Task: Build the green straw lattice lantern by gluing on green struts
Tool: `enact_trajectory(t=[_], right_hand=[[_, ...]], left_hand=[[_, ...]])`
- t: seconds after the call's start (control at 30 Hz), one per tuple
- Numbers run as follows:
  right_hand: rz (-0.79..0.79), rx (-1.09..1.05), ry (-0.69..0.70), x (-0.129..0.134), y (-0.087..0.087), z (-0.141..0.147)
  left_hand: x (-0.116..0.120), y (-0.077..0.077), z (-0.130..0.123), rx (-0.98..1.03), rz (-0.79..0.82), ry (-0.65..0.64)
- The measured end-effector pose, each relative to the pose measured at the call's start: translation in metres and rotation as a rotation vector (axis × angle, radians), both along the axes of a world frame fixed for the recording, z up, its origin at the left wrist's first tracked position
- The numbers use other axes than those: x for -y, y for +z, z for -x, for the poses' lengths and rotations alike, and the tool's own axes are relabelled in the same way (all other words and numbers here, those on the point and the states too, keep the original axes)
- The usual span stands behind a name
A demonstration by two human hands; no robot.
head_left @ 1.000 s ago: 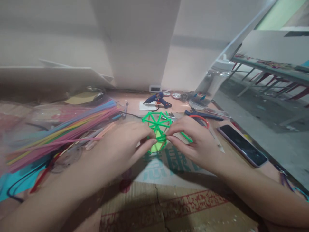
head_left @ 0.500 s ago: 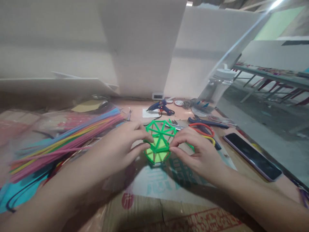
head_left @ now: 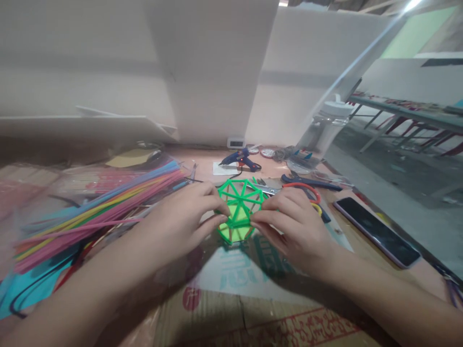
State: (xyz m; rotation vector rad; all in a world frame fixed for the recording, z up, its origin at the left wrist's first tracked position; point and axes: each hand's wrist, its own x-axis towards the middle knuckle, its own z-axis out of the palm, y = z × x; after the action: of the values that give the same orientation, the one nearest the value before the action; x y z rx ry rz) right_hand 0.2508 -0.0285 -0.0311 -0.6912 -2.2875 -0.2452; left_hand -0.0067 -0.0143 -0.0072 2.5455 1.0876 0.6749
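Observation:
Between my hands stands a small green frame built of thin sticks, its round top spoked like a wheel. Its base is a yellow-green panel. My left hand pinches the frame's left side between thumb and fingers. On the right side, my right hand has its thumb and fingertips pressed together at a green strip along the frame's middle edge. Fingers cover parts of both sides. Beneath the frame lies a translucent plastic sheet with blue-green print.
Behind the frame, a blue glue gun rests by a white card. Coloured pipe cleaners lie left. On the right are orange-handled scissors, dark-handled pliers, a phone and a clear bottle. White boards rise behind.
My right hand has shifted slightly left along the frame, its fingers closing more tightly together. My left hand and the frame stay nearly in place.

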Motion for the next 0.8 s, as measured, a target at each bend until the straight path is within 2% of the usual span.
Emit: enact_trajectory(t=[0.3,0.5,0.8], right_hand=[[0.000,0.057,-0.014,0.005,0.004,0.000],[0.062,0.029,-0.011,0.010,0.009,0.003],[-0.035,0.090,-0.053,0.008,0.004,0.012]], left_hand=[[0.001,0.001,0.000,0.016,-0.030,-0.002],[0.000,-0.002,0.001,-0.004,-0.024,-0.007],[0.000,0.000,-0.001,-0.031,-0.033,-0.026]])
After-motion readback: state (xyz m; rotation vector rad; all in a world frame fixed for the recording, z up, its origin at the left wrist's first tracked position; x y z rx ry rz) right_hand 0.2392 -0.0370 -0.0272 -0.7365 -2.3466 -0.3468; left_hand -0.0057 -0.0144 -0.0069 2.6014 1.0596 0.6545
